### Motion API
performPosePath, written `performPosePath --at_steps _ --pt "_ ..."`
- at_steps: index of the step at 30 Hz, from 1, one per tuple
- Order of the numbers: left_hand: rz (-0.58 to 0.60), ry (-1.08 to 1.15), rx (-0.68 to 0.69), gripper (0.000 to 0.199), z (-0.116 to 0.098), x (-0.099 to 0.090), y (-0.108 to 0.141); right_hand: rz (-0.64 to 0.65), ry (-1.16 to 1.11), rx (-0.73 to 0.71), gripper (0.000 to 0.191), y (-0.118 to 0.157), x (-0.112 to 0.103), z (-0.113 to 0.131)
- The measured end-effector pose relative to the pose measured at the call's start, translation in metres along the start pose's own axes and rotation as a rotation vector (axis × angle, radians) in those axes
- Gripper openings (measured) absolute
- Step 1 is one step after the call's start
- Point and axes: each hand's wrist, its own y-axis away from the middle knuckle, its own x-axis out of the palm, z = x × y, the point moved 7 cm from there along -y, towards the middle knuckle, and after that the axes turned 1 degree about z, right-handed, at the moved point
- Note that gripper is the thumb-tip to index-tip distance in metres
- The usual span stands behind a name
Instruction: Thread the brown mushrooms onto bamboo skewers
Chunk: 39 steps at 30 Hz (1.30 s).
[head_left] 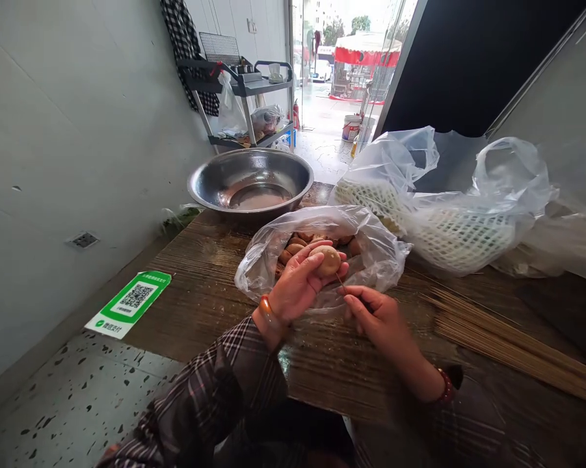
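Observation:
A round, light brown piece of food (326,260) is held in my left hand (301,284), between the thumb and fingers. My right hand (378,316) pinches a thin skewer (340,281), whose upper end meets the lower edge of the piece; whether it has gone in cannot be made out. Both hands are over the near side of an open clear plastic bag (258,253), and similar brown pieces (295,247) lie inside it. A bundle of thin wooden skewers (497,338) rests on the wooden table (199,312) to the right of my right hand.
A wide metal basin (205,185) stands at the table's back left. Plastic bags with net-wrapped items (461,237) fill the back right. A green and white QR card (129,304) lies at the left edge. Beyond are a cart (261,86) and a glass doorway.

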Motion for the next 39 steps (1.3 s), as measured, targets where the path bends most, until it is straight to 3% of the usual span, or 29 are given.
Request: performPosePath --at_steps 3,10,14,25,39 --pt "-0.043 0.008 0.033 0.038 -0.005 -0.004 -0.001 0.023 0.048 -0.042 0.035 0.004 0.004 0.002" --pt "-0.051 -0.009 0.047 0.041 0.001 0.002 0.004 -0.163 0.282 -0.290 0.029 0.007 -0.005 0.013" --pt "-0.011 -0.032 0.004 0.042 0.009 0.009 0.007 -0.172 0.300 -0.335 0.027 0.009 -0.005 0.016" --pt "-0.039 -0.040 -0.014 0.045 0.013 0.015 0.014 -0.269 0.292 -0.289 0.027 0.012 -0.002 0.017" --pt "-0.022 -0.096 -0.004 0.052 0.022 0.013 0.013 -0.179 0.247 -0.233 0.033 0.003 0.000 0.017"
